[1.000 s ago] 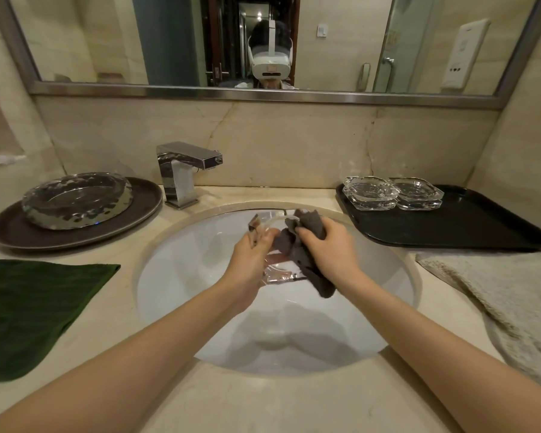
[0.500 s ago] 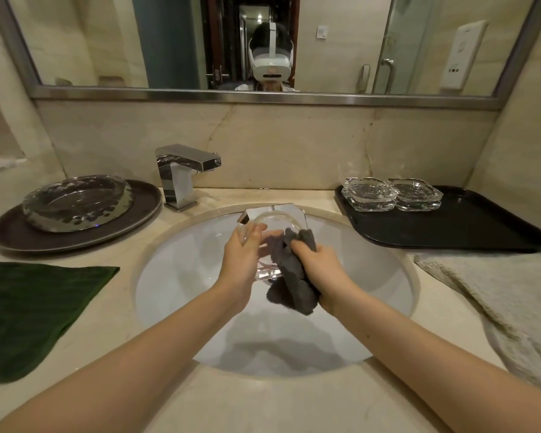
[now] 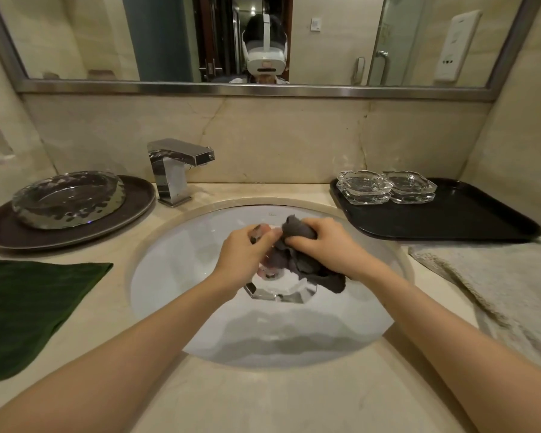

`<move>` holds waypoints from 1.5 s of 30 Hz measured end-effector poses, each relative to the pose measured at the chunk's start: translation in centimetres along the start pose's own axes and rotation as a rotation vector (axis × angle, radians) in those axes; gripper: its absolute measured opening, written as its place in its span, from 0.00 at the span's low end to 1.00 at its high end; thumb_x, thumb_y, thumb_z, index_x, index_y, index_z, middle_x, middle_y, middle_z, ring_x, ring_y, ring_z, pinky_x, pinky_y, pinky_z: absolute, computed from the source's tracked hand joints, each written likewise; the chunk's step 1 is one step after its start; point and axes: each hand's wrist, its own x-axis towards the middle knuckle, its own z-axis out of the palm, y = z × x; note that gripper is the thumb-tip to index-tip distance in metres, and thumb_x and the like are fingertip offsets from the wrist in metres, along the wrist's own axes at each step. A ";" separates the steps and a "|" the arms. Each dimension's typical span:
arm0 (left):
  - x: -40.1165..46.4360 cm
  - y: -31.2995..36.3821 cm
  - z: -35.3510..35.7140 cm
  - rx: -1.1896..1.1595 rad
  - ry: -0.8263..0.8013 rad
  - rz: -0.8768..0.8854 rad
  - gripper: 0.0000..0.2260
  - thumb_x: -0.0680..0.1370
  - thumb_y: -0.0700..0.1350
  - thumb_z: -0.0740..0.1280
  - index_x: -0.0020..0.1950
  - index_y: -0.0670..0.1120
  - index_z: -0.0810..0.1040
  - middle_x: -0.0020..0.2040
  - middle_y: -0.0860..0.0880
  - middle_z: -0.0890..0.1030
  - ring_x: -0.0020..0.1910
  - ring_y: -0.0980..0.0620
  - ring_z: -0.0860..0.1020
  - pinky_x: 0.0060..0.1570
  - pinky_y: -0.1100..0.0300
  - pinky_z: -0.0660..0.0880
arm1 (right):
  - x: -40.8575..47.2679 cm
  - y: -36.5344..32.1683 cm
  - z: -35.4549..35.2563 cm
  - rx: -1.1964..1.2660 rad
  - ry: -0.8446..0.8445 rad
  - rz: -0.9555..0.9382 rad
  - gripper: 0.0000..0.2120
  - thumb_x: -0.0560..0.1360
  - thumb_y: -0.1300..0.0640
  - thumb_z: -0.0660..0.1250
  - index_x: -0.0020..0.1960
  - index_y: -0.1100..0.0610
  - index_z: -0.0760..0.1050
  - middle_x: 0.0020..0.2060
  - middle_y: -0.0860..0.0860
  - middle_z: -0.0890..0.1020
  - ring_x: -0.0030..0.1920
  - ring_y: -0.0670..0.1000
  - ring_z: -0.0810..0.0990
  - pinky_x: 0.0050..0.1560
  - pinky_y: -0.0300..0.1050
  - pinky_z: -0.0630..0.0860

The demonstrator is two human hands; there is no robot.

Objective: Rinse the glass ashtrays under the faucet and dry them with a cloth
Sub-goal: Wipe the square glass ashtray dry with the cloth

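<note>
Drying now: the left hand [image 3: 242, 256] grips a glass ashtray [image 3: 280, 289] over the sink [image 3: 169, 276], fingers curled round its rim; the right hand [image 3: 322, 245] clutches a grey cloth [image 3: 297, 232] bunched against it.
Done, seemingly: two ashtrays [image 3: 386, 186] sit on the black tray [image 3: 450, 220].
Left, likely: a big glass dish [image 3: 67, 198] on the brown plate [image 3: 13, 235].
Faucet [image 3: 177, 165]: no water visible.

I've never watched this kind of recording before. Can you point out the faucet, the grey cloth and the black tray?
faucet [image 3: 181, 159]: head view, top of the spout.
grey cloth [image 3: 297, 229]: head view, bunched part above the right hand's fingers.
black tray [image 3: 469, 217]: head view, bare floor.
</note>
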 end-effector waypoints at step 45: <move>-0.3 -0.2 0.8 0.014 0.226 -0.037 0.15 0.81 0.52 0.57 0.38 0.46 0.73 0.35 0.46 0.82 0.37 0.48 0.82 0.39 0.57 0.76 | -0.5 -0.7 3.2 0.284 0.316 0.327 0.09 0.71 0.45 0.69 0.40 0.51 0.78 0.36 0.47 0.81 0.43 0.50 0.80 0.43 0.42 0.73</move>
